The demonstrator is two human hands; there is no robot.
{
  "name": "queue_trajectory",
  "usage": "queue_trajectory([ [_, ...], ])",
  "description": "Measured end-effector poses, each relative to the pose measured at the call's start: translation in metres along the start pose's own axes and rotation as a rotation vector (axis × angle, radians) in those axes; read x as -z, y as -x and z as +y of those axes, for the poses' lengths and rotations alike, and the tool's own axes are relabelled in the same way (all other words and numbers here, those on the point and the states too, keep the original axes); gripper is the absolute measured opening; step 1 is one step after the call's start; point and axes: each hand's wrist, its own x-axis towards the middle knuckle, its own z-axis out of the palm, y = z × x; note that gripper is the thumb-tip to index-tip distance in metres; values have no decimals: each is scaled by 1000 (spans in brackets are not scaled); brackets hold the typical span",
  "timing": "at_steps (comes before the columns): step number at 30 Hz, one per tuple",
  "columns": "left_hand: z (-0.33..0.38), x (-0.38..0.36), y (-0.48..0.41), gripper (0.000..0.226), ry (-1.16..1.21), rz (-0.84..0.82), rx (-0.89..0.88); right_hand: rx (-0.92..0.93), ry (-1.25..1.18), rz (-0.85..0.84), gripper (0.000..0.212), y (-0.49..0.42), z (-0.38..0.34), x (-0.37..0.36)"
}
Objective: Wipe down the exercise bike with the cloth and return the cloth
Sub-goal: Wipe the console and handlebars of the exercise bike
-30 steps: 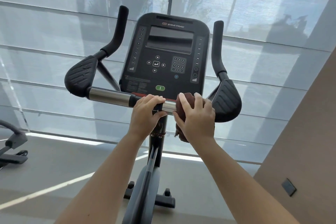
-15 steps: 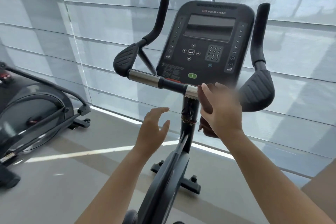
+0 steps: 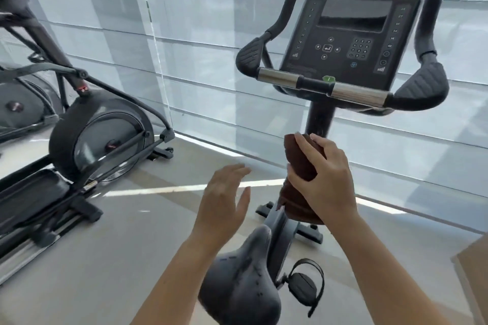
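Note:
The black exercise bike stands in front of me, with its console (image 3: 351, 31) and chrome handlebar (image 3: 353, 93) at the upper right. Its saddle (image 3: 237, 282) is low in the middle and a strapped pedal (image 3: 303, 285) sits beside it. My right hand (image 3: 327, 179) holds a bunched brown cloth (image 3: 298, 163) in the air below the handlebar, in front of the bike's post. My left hand (image 3: 224, 198) hovers open above the saddle, fingers apart, touching nothing.
An elliptical trainer (image 3: 87, 145) fills the left side, its rails reaching toward the lower left. Window blinds (image 3: 200, 47) cover the wall behind both machines. Grey floor (image 3: 118, 245) lies between the two machines. A brown panel edge (image 3: 472, 272) shows at the lower right.
Both hands have come off the handlebar and dropped lower. The right hand carried the cloth down with it. My view swung left and down, bringing the saddle and elliptical into sight.

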Motion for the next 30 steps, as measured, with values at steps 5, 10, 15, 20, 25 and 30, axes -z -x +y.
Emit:
queue_trajectory([
  [5,-36,69,86,35,-52,-69,52,-96,-67,-70,58,66,-88,-15],
  [10,-64,124,129,29,-64,-70,81,-132,-85,-161,56,110,-154,-33],
  [15,-83,155,147,32,-99,-46,79,-122,-92,-192,53,128,-189,-52],
  [20,-115,173,143,32,-119,24,75,-100,-133,-258,51,119,-214,-85],
  [25,-153,173,116,31,-136,39,52,-123,-156,-264,49,97,-224,-127],
  [30,-215,161,63,27,-167,35,-23,-161,-151,-227,49,58,-219,-185],
])
